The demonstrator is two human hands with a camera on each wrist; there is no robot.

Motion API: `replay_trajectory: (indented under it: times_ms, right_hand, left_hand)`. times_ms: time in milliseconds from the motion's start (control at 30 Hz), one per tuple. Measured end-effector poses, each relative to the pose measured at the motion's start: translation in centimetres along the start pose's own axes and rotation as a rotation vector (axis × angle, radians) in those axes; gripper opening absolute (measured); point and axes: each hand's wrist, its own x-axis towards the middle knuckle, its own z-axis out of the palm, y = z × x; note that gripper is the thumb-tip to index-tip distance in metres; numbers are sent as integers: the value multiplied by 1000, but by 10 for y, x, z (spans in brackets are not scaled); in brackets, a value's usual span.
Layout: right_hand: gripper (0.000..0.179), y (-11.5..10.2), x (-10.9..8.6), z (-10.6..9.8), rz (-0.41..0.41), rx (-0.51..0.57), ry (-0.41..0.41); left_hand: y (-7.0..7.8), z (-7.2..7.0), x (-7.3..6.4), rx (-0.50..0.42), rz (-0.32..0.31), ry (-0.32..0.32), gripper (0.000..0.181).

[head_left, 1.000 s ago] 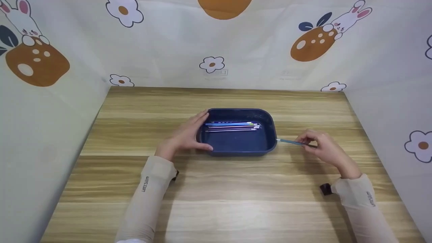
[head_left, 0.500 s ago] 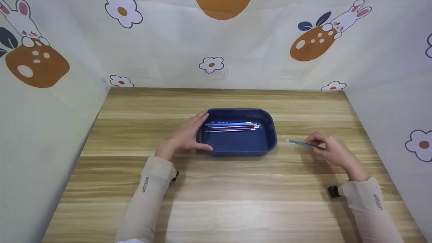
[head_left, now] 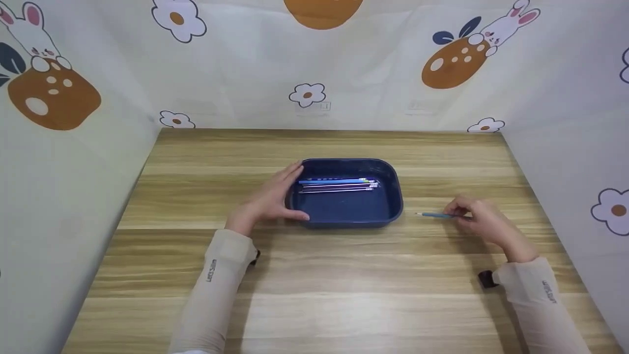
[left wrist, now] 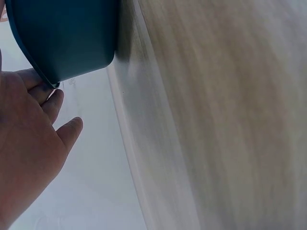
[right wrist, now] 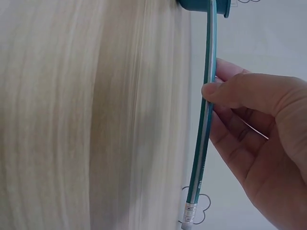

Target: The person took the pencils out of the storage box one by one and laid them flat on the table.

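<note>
A dark blue plastic basin (head_left: 351, 211) stands on the table; several pencils (head_left: 336, 185) with pale eraser ends lie side by side in its rear half. My left hand (head_left: 268, 199) holds the basin's left end, thumb at the front corner and fingers at the rear one. In the left wrist view some fingers (left wrist: 53, 103) touch the rim from outside. To the basin's right, my right hand (head_left: 479, 219) pinches a blue-green pencil (head_left: 435, 215) between thumb and fingers. Its pointed end faces the basin without touching it. The eraser end shows in the right wrist view.
The wood-grain table (head_left: 334, 285) reaches back to a pale cloth wall (head_left: 236, 73) printed with rabbits, oranges and flowers. Similar cloth stands along both sides. Both forearms wear light sleeves, and a dark wrist camera (head_left: 486, 279) sits by the right wrist.
My right hand with the pencil has moved right, away from the basin's edge. The pencil's point has then dropped slightly toward me. The left hand and basin have stayed put.
</note>
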Motion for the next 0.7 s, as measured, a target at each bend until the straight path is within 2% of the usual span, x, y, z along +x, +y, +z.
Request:
replay_trajectory:
  times_ms: [333, 700]
  right_hand:
    - [26, 8, 7, 7, 40, -20, -93]
    - [25, 16, 13, 11, 32, -48, -114]
  left_hand:
    - [1, 0, -1, -24, 6, 0, 123]
    - [1, -1, -2, -12, 12, 1, 124]
